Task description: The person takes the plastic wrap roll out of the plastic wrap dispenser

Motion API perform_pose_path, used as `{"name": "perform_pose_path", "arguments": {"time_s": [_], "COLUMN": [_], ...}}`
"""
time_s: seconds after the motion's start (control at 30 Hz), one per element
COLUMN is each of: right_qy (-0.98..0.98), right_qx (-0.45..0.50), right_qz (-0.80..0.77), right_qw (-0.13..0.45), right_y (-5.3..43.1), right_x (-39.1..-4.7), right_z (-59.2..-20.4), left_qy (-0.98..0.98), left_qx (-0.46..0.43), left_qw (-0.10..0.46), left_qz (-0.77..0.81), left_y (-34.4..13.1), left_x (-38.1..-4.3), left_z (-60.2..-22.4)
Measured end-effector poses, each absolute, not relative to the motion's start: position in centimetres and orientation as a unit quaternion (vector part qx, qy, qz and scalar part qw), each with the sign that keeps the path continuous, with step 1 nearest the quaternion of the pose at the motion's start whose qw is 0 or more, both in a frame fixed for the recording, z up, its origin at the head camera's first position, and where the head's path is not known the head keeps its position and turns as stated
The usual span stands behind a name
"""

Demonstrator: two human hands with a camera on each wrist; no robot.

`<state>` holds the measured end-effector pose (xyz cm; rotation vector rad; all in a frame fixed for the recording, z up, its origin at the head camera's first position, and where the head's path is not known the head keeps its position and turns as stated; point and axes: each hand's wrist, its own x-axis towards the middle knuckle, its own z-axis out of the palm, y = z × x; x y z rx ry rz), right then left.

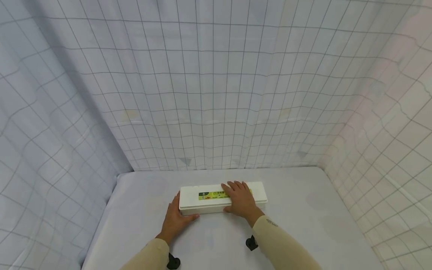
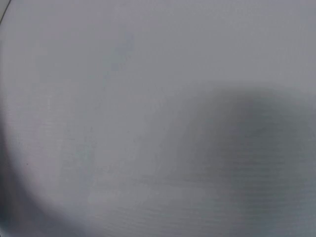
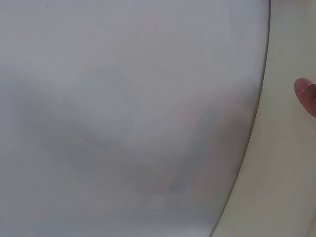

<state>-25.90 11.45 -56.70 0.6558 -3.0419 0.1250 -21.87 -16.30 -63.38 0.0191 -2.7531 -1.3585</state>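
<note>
A long white box (image 1: 192,202) with a yellow-green printed label (image 1: 209,195) lies flat on the white table, its length running left to right. My left hand (image 1: 174,219) rests at the box's left end, fingers along that side and thumb by the front corner. On top of the lid, right of the middle, my right hand (image 1: 240,198) lies with its fingers spread over part of the label. Its thumb touches the front side. The right wrist view shows the thumb tip (image 3: 304,94) against the box's pale side (image 3: 281,163). No fingers show in the left wrist view.
White cloth walls with a dark grid (image 1: 216,93) enclose the table (image 1: 303,217) at the back, left and right. The back wall meets the table's far edge behind the box. Small black wrist-worn devices (image 1: 251,243) hang below both forearms.
</note>
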Motion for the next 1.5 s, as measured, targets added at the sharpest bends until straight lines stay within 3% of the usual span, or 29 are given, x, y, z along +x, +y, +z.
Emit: {"name": "perform_pose_path", "arguments": {"time_s": [0.27, 1.0, 1.5], "right_qy": [-0.974, -0.983, -0.982], "right_qx": [0.219, 0.182, 0.178], "right_qz": [0.060, 0.027, 0.032], "right_qw": [0.019, -0.015, -0.050], "right_y": [11.8, 10.7, 10.6], "right_x": [-26.0, -26.6, -27.1], "right_z": [-57.6, -57.0, -56.6], "left_qy": [-0.885, -0.907, -0.910], "left_qx": [0.023, 0.050, 0.059], "left_qw": [-0.004, 0.052, 0.039], "left_qz": [-0.465, -0.414, -0.409], "left_y": [-16.1, -15.2, -15.1], "left_x": [-22.7, -23.2, -23.3], "left_z": [-63.8, -63.8, -64.2]}}
